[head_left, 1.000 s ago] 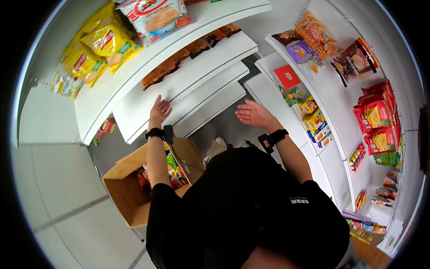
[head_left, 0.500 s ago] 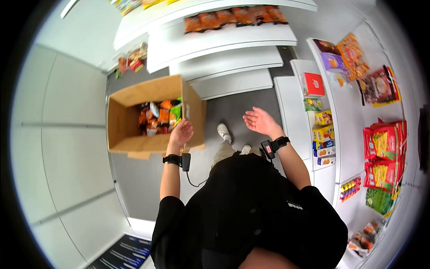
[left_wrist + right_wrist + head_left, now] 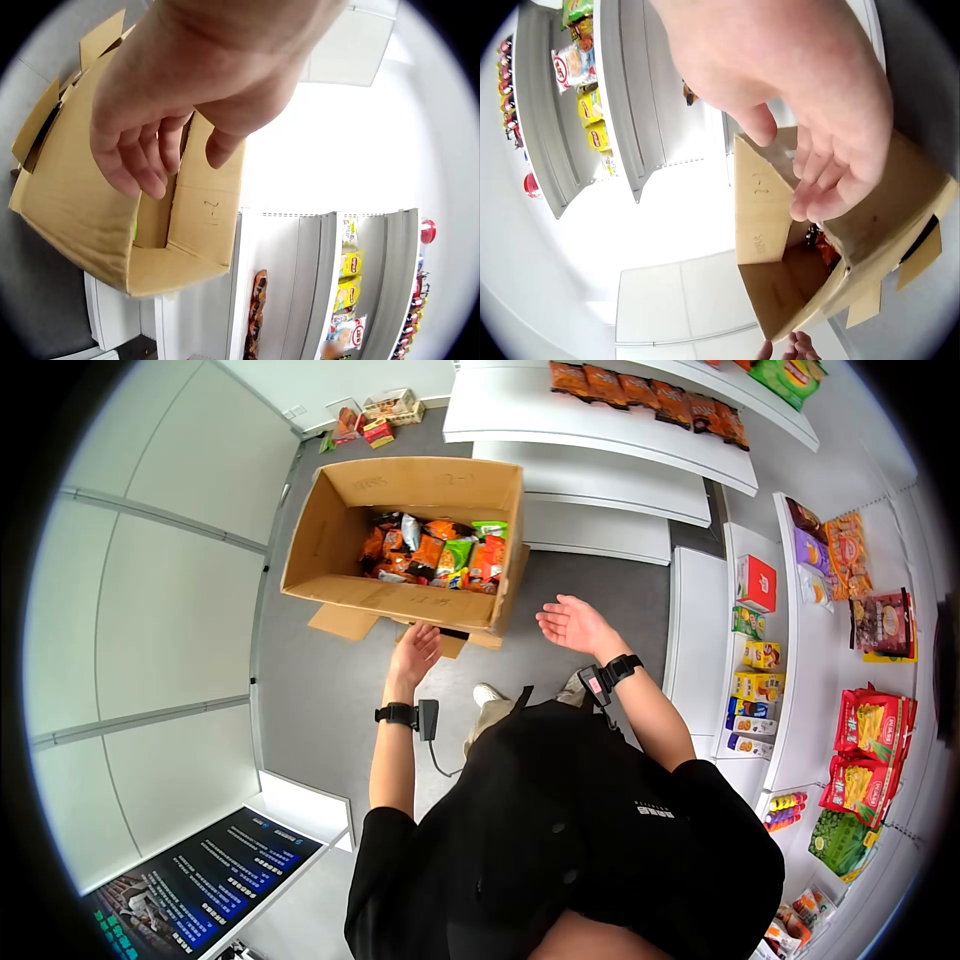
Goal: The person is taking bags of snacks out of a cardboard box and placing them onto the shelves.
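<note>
An open cardboard box [image 3: 400,600] stands on the floor in front of the person. Inside it lie several small snack bags [image 3: 428,552], mostly orange with some green ones. My left hand [image 3: 417,651] is at the box's near side, fingers relaxed and overlapping that side in the head view; nothing is held in it. To the right of the box, my right hand [image 3: 578,628] hovers over the floor, palm turned up, loosely bent and holding nothing. The right wrist view has the right hand [image 3: 836,142] overlapping the box's opening.
White shelves [image 3: 600,470] with a row of orange snack bags [image 3: 640,392] rise beyond the box. At right, another shelf [image 3: 800,660] bears boxed snacks and red bags [image 3: 868,755]. Some packages [image 3: 378,432] lie on the far floor. A dark display panel [image 3: 210,885] stands at lower left.
The view has swung left from the shelves, bringing the whole box to the middle. The left hand has gone from beside the shelf to the box's near side. Both hands stay unfilled.
</note>
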The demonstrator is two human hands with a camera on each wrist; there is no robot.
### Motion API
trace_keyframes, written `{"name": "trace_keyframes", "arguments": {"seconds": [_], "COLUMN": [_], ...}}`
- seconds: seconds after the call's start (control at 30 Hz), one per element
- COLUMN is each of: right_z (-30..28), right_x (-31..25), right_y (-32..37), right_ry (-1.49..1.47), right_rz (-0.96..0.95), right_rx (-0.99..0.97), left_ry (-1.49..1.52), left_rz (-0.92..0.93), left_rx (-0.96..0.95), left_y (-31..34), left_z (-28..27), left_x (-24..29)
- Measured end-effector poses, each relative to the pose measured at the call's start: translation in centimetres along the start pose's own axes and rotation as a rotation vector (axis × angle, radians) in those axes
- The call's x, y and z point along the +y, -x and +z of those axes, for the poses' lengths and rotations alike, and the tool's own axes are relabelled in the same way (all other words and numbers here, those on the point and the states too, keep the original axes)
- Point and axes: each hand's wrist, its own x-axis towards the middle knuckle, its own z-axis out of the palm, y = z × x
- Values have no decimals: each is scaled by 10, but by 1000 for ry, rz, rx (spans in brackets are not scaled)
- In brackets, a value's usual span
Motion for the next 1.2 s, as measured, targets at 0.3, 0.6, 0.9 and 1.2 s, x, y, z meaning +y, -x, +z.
{"name": "trace_keyframes", "arguments": {"seconds": [0.3,0.6,0.9,1.2], "right_z": [85,88,107,125], "right_x": [61,-2,-121,-186], "right_y": [-75,-83,-144,-201], "right_ry": [-119,-139,-405,-189], "right_rz": [-54,-197,-122,140], "right_rx": [93,149,269,123], "left_ry": [91,53,128,99], "left_rz": [18,13,-124,-240], "left_rx": [118,-36,159,532], "left_y": [5,-71,-198,-385], "left_z": [-112,-64,-5,-56], "left_x": [59,117,177,120]}}
